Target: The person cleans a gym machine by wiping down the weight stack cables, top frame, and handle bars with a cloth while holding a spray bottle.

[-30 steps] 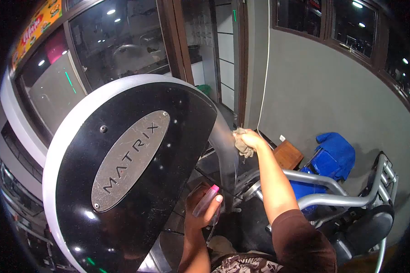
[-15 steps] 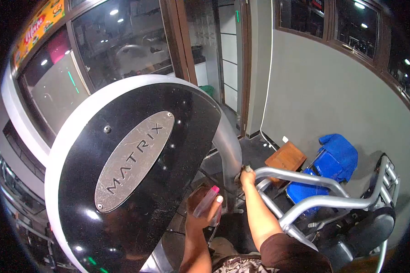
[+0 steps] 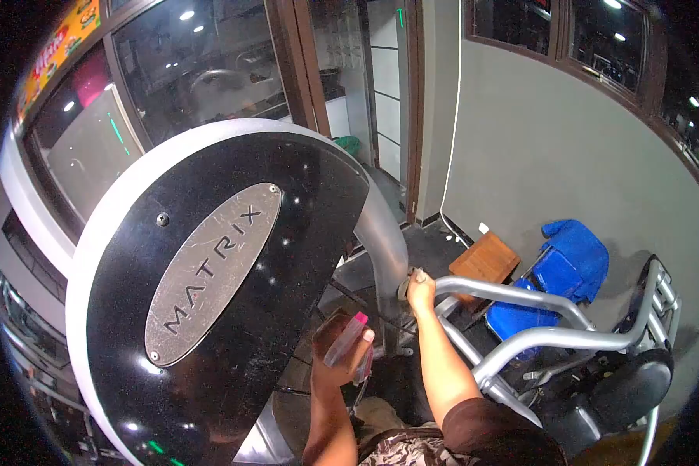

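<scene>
My left hand is closed around a clear plastic bottle with a pink top, held tilted low beside the black panel. My right arm reaches forward, and my right hand is closed on a small greyish cloth, partly hidden by the fingers. That hand is at the curved silver tube of the exercise machine, by the end of a grey handle frame. A large black panel with a white rim fills the left side, bearing an oval metal MATRIX plate.
To the right stand a blue chair with blue fabric over it and a wooden box. A black padded seat lies at lower right. A grey wall and glass doors stand behind.
My right hand has moved slightly up along the silver tube with the cloth. The view has shifted a little, so the panel sits further left. My left hand still holds the bottle.
</scene>
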`<action>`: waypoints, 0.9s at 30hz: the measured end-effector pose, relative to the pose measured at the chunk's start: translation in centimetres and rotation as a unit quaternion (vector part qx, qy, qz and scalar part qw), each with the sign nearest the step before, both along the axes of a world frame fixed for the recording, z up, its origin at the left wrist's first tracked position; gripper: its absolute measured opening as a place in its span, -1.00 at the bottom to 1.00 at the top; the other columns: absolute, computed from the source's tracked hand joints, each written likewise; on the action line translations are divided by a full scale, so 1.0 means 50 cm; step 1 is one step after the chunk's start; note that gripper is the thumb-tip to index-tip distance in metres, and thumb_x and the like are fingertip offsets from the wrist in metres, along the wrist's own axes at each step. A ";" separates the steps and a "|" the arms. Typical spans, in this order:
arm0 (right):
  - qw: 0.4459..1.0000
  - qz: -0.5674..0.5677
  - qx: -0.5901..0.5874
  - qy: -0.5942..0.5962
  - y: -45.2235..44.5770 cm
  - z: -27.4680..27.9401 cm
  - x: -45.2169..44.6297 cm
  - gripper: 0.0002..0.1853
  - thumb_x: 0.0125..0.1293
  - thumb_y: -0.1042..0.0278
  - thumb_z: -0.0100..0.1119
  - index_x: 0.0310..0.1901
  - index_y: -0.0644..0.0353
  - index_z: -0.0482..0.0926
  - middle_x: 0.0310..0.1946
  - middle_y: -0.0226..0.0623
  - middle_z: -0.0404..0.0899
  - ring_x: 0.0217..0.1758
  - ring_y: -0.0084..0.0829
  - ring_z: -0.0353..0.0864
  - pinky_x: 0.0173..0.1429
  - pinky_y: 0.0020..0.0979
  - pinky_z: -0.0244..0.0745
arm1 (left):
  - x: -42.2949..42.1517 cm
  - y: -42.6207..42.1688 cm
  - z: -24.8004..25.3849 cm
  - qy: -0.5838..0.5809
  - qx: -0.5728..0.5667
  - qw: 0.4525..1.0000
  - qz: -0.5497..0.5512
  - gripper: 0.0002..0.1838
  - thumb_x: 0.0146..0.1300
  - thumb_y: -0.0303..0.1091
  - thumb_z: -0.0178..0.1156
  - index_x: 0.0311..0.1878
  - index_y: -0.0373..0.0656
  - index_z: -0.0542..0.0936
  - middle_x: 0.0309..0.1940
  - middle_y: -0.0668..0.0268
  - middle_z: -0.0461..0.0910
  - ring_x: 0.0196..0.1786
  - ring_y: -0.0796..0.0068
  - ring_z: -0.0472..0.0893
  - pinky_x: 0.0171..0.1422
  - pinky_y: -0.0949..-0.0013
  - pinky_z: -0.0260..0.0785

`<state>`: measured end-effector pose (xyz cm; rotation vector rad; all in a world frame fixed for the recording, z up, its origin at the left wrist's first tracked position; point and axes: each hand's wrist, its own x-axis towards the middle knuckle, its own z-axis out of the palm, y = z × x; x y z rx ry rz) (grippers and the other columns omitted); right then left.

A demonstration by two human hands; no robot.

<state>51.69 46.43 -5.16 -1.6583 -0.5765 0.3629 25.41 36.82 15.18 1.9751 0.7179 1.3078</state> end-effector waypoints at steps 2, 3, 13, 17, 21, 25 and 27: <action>0.997 -0.022 -0.067 0.009 -0.009 -0.014 -0.005 -0.75 0.43 0.27 0.18 -0.17 0.30 0.70 -0.32 -0.05 0.75 -0.18 -0.26 0.73 -0.08 -0.22 0.55 | 0.000 -0.002 0.002 -0.001 0.008 1.000 0.002 -0.86 0.24 -0.44 0.40 -0.27 -0.27 0.62 -0.43 0.18 0.55 -0.40 0.24 0.56 -0.31 0.25 0.39; 0.995 -0.032 -0.098 0.014 -0.008 -0.020 -0.008 -0.75 0.40 0.26 0.20 -0.14 0.28 0.71 -0.30 -0.01 0.75 -0.14 -0.18 0.77 -0.06 -0.18 0.56 | 0.002 0.001 0.006 -0.015 0.017 1.000 -0.003 -0.86 0.24 -0.44 0.40 -0.28 -0.27 0.62 -0.43 0.18 0.56 -0.40 0.24 0.56 -0.31 0.25 0.39; 0.979 0.025 0.197 0.037 -0.023 0.182 -0.062 -0.73 0.47 0.39 0.24 0.07 0.40 0.61 -0.01 -0.15 0.72 0.10 -0.37 0.68 0.27 -0.36 0.50 | -0.018 0.021 0.005 -0.042 0.080 0.996 0.028 -0.89 0.19 -0.43 0.38 -0.30 -0.24 0.66 -0.40 0.23 0.62 -0.36 0.26 0.65 -0.27 0.29 0.47; 0.978 0.029 0.207 0.025 -0.017 0.168 -0.065 -0.69 0.50 0.38 0.19 0.12 0.44 0.59 0.05 -0.11 0.72 0.14 -0.35 0.68 0.32 -0.37 0.47 | -0.018 0.032 -0.013 -0.037 0.077 0.996 0.017 -0.90 0.17 -0.42 0.38 -0.30 -0.21 0.67 -0.40 0.23 0.63 -0.36 0.24 0.65 -0.25 0.24 0.49; 0.987 0.022 0.144 0.061 0.011 0.038 -0.010 -0.74 0.49 0.37 0.17 0.04 0.40 0.64 -0.03 -0.15 0.75 0.08 -0.38 0.70 0.24 -0.36 0.49 | -0.005 0.015 -0.010 -0.062 0.005 0.998 0.012 -0.89 0.17 -0.39 0.38 -0.30 -0.21 0.66 -0.42 0.24 0.63 -0.37 0.26 0.63 -0.26 0.23 0.47; 0.999 -0.017 0.003 0.039 -0.008 0.009 -0.021 -0.77 0.45 0.35 0.16 -0.10 0.32 0.72 -0.24 -0.21 0.77 -0.13 -0.39 0.72 0.02 -0.29 0.55 | -0.023 0.033 -0.003 0.020 0.113 0.993 -0.014 -0.88 0.18 -0.52 0.39 -0.22 -0.20 0.66 -0.33 0.24 0.63 -0.30 0.31 0.64 -0.23 0.25 0.48; 0.998 -0.030 -0.029 0.040 -0.015 0.027 -0.033 -0.78 0.45 0.34 0.16 -0.11 0.31 0.72 -0.25 -0.19 0.77 -0.13 -0.38 0.72 0.01 -0.29 0.55 | -0.024 0.026 -0.010 -0.050 -0.019 0.998 -0.027 -0.89 0.20 -0.51 0.39 -0.23 -0.18 0.65 -0.33 0.26 0.63 -0.29 0.36 0.63 -0.24 0.26 0.48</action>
